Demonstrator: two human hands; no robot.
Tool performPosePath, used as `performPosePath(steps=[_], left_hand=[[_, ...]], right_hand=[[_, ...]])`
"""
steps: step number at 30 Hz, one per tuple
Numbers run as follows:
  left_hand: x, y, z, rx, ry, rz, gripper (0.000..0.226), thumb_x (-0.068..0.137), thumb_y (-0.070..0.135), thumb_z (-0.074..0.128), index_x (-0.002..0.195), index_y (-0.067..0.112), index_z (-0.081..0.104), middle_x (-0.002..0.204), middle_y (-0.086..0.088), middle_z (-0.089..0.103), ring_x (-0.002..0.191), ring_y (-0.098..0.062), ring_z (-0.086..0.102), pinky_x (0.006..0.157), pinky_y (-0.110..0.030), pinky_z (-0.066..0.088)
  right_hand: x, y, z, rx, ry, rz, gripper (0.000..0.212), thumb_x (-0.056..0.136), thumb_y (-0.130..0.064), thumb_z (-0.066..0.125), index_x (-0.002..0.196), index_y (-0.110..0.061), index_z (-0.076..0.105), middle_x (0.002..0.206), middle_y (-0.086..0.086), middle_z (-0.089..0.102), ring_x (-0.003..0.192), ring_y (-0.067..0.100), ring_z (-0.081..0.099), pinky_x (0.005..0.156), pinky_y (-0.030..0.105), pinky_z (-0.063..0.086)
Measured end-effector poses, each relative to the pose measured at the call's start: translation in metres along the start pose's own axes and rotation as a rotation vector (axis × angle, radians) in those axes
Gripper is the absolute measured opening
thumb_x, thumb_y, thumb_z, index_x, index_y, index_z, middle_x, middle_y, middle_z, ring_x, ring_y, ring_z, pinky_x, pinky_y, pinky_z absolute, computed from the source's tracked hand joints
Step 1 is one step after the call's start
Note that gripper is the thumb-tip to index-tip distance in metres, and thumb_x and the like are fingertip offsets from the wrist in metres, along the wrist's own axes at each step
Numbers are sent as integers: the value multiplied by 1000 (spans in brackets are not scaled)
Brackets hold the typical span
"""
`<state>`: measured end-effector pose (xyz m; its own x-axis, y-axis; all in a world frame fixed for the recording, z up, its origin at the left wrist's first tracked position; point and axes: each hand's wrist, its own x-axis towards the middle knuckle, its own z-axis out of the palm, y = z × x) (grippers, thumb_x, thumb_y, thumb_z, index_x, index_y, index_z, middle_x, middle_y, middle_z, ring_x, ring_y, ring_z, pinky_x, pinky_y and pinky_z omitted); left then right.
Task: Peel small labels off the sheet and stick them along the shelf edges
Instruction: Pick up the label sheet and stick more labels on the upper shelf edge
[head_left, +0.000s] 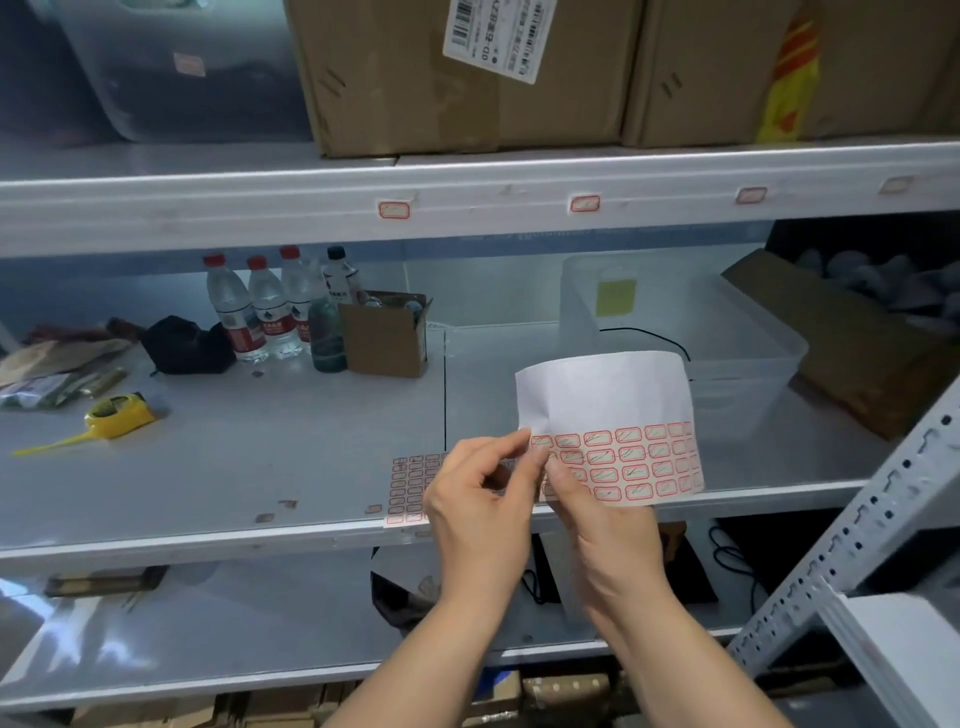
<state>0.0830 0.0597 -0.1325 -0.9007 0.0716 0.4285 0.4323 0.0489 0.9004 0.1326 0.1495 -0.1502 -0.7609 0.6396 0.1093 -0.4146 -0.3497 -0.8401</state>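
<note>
At the sheet's (608, 431) left edge, the left hand (480, 512) and right hand (605, 525) both pinch it above the middle shelf (234, 540), so lift 1 label (542, 442) by its corner, slowly, without tearing.

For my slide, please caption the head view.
Both hands peel a red-bordered label from the sheet before the shelf edge.

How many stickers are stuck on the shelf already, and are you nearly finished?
Four labels sit on the upper shelf edge, such as the left one. Both the left hand and right hand hold the label sheet, working at its corner. The middle shelf edge looks unlabelled, so plenty remains.
</note>
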Motion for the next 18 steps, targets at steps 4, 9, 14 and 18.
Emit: performPosePath(steps=[4, 9, 14, 18], left_hand=[[0, 3, 3, -48, 10, -29, 13, 79, 18, 87, 88, 27, 84, 81, 12, 74, 69, -8, 68, 65, -18, 54], [-2, 2, 8, -114, 3, -102, 14, 78, 19, 88, 81, 31, 83, 81, 9, 76, 75, -12, 72, 72, -33, 61], [0, -2, 13, -148, -34, -149, 15, 83, 17, 84, 84, 31, 80, 84, 2, 78, 80, -15, 74, 77, -40, 62], [0, -4, 16, -188, -101, -194, 10, 87, 16, 80, 84, 25, 78, 84, 2, 79, 79, -15, 75, 75, -31, 61]], right_hand=[[2, 2, -5, -60, 53, -17, 36, 89, 1, 70, 124, -6, 68, 121, 12, 76, 117, 29, 70, 110, 53, 48], [2, 2, -5, -95, 114, -16, 30, 89, 1, 71, 117, -10, 72, 113, 5, 79, 109, 20, 74, 102, 40, 54], [7, 0, -11, -127, 105, -51, 25, 86, -3, 74, 108, -14, 75, 108, 1, 81, 103, 16, 76, 85, 22, 59], [9, -2, -17, -175, 116, -72, 26, 86, -5, 76, 111, -14, 75, 109, 0, 80, 105, 15, 75, 90, 25, 59]])
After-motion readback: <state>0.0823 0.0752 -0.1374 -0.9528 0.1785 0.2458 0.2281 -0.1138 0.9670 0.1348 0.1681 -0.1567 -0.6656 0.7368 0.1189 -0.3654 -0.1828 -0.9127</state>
